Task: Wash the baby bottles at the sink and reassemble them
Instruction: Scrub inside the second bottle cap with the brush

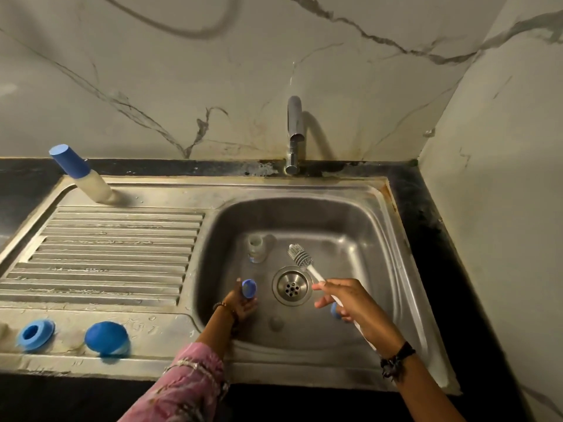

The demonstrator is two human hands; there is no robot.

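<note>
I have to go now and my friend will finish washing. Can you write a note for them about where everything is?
Left hand holds a blue bottle part over the sink.
Right hand holds the bottle brush by its handle, head above the drain.
A clear bottle stands in the basin.
On the drainboard: a blue ring, a blue cap, and a capped bottle at the back.
The tap shows no water.
Left: scrub, rinse, reassemble.

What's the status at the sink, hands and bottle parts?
Left hand grips blue bottle part. Right hand holds bottle brush over basin. Clear bottle stands in sink. Tap off, nothing obstructing.
</note>
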